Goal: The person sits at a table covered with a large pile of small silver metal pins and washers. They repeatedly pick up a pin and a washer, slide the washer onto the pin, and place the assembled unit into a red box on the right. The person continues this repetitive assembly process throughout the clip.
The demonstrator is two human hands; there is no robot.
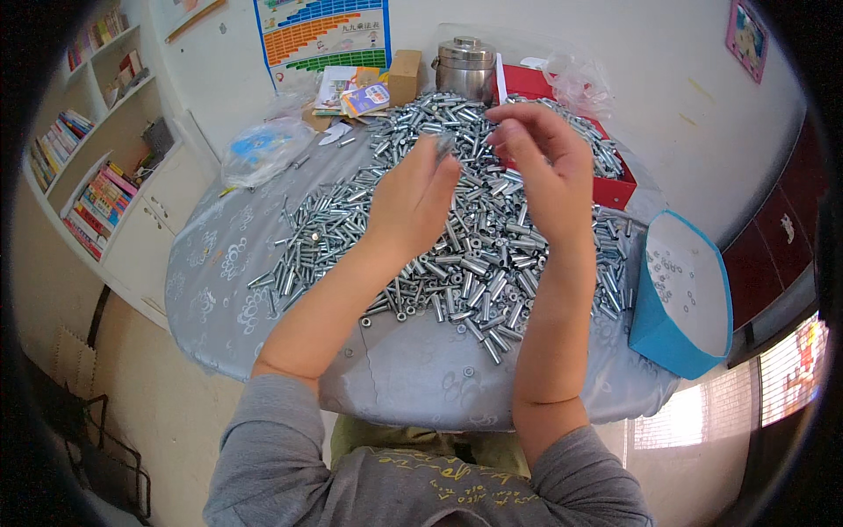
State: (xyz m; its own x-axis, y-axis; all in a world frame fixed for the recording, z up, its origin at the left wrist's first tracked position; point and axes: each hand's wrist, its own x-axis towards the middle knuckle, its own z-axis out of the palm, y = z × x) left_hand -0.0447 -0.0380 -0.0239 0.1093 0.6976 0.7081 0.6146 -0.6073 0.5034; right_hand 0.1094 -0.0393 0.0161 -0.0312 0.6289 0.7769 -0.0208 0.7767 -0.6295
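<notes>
Both my hands hover over a large pile of silvery metal sleeves and bolts (474,263) spread across the table. My left hand (411,200) is closed, thumb against fingers, on a small metal piece (444,143) that is blurred and partly hidden. Just to its right, my right hand (551,167) is raised with its fingers loosely curved and apart from the thumb; nothing shows between them. Some short hex-ended pieces lie at the pile's near edge.
A blue fabric bin (672,329) with several small rings inside stands at the table's right edge. Behind the pile are a steel canister (465,70), a red box (615,191) holding more metal parts, booklets (363,99) and a plastic bag (263,156). A patterned grey cloth (211,290) covers the table.
</notes>
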